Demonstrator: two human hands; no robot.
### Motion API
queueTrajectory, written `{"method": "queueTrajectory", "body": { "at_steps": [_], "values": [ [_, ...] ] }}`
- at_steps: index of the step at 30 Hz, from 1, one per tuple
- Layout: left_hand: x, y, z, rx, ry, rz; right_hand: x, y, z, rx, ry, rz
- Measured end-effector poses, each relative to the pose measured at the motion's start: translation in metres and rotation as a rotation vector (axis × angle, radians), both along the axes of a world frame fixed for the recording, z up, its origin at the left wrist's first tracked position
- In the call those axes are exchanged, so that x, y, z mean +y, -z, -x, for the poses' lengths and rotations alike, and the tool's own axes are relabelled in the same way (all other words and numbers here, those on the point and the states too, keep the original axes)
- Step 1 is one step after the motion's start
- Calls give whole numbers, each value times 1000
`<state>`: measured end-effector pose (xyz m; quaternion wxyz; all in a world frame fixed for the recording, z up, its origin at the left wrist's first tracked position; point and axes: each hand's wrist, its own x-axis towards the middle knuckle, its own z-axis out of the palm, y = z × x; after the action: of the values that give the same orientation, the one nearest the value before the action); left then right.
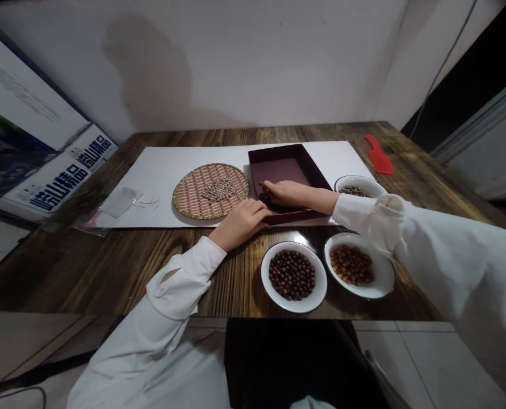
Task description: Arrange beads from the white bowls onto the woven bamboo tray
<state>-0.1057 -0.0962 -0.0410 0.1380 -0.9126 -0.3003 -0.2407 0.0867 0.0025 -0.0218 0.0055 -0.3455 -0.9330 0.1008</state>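
Observation:
A dark maroon open box (284, 167) lies on a white sheet. My right hand (280, 193) reaches into its near left part, fingers closed together; a small brown bead shows at the fingertips by the box's left wall. My left hand (245, 221) rests at the box's near left corner, its fingers bent over the edge; whether it holds anything is hidden. Left of the box sits a round woven tray (188, 193) with pale beads (221, 190) grouped on it. Near the table's front edge stand a white bowl of dark brown beads (292, 275) and another of amber-brown beads (351, 266).
A third white bowl (378, 188) with beads stands behind my right sleeve. A red comb-like tool (379, 156) lies at the back right. A clear plastic packet (120, 201) is at the sheet's left, and printed boxes (61, 179) stand beyond the table's left side.

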Motion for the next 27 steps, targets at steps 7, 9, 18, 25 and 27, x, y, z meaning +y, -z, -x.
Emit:
{"method": "queueTrajectory", "body": {
  "at_steps": [7,9,18,25,27],
  "values": [
    [-2,-3,-1,2,11,-24,14,1,-10,553,320,144],
    [-2,-4,-2,6,17,-46,18,-1,-13,722,449,226],
    [-5,-2,-2,5,38,-92,11,-22,-22,1074,739,895],
    [-6,-5,-3,43,72,-186,-14,-41,-52,1104,667,1139],
    [-6,-6,-2,70,85,-212,-19,-42,-57,1042,614,1127]
  ]
}}
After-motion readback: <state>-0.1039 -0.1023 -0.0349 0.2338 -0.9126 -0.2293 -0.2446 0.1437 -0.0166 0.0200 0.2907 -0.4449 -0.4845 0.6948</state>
